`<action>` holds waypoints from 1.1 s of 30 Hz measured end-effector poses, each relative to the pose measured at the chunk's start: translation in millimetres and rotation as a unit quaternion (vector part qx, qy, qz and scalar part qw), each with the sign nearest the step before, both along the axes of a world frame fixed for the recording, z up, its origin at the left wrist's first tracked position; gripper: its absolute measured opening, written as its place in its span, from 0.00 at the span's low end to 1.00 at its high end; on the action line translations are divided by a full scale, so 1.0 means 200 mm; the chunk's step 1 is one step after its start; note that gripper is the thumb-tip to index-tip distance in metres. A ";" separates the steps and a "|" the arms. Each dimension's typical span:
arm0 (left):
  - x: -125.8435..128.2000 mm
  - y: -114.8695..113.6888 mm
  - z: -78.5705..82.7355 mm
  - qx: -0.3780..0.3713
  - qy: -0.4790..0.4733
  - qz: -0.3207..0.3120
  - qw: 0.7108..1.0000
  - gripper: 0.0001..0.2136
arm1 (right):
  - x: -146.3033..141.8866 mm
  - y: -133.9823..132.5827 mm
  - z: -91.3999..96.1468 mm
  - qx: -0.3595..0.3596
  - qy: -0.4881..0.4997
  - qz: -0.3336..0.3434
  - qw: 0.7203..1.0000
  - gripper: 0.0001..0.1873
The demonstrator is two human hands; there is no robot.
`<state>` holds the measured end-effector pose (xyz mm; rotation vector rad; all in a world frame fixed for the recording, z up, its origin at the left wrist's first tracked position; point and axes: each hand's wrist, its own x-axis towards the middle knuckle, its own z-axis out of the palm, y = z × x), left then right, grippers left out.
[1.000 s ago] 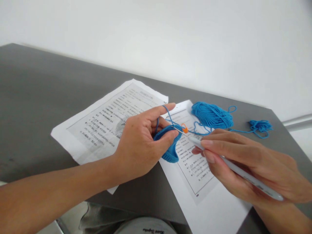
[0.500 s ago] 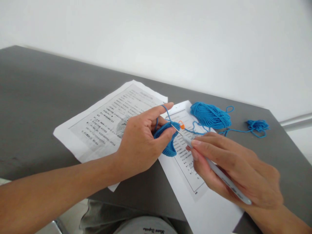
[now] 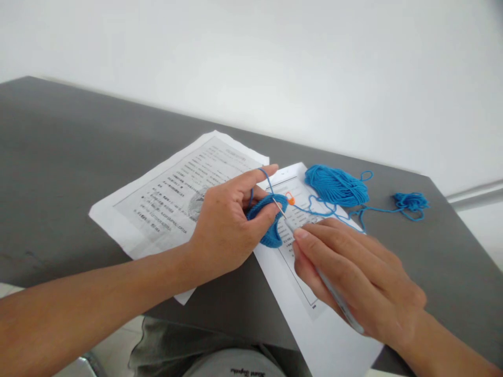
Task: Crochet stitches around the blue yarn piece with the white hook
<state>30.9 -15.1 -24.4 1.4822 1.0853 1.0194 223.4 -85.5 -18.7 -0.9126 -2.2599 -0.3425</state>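
Blue yarn is the material under my fingers. My left hand [image 3: 226, 233] is closed around a small blue crocheted piece [image 3: 271, 236]. The thumb presses it from the front against the bent fingers, and the lower edge of the piece hangs out below the thumb. The index finger of this hand is stretched out, and a thin blue yarn strand [image 3: 268, 180] passes over it.

My right hand [image 3: 353, 277] is closed on a slim crochet hook [image 3: 280, 209] with a white handle and a metal tip. My fingers lie flat along the handle and cover most of it, so only the metal tip and a short part of the handle under my palm are visible. The tip touches the top edge of the crocheted piece, just beside my left thumb. A small orange plastic stitch marker [image 3: 290, 198] sits at this same edge, just beside the hook tip.

Both hands are over two white printed paper sheets on a dark grey table [image 3: 58, 157]. The left sheet [image 3: 165, 204] lies behind my left hand, and the right sheet [image 3: 334, 345] lies under my right hand. Behind my right hand rests a loose ball of blue yarn [image 3: 337, 186], and its strands run toward the crocheted piece. A smaller blue yarn bundle [image 3: 411, 201] lies on the table further to the right, and a strand runs from it toward the ball. A plain white wall [image 3: 275, 63] stands behind the table.
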 end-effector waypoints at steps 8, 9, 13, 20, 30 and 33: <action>-0.01 0.01 -0.03 -0.199 -0.185 -0.112 0.956 0.28 | 0.04 0.09 -0.05 -0.367 0.580 0.052 0.725 0.06; -0.02 0.01 -0.04 -0.212 -0.200 -0.123 0.949 0.27 | 0.04 0.10 -0.05 -0.395 0.595 0.066 0.697 0.07; -0.01 0.02 -0.07 -0.247 -0.234 -0.154 0.928 0.27 | 0.01 0.11 -0.07 -0.435 0.622 0.074 0.646 0.07; -0.01 0.02 -0.09 -0.262 -0.240 -0.163 0.920 0.26 | -0.04 0.07 -0.10 -0.405 0.630 0.069 0.659 0.06; -0.01 0.02 -0.08 -0.277 -0.231 -0.160 0.919 0.33 | -0.05 0.07 -0.09 -0.369 0.621 0.049 0.690 0.06; -0.02 0.02 -0.08 -0.279 -0.232 -0.159 0.918 0.34 | -0.06 0.06 -0.09 -0.367 0.623 0.044 0.690 0.06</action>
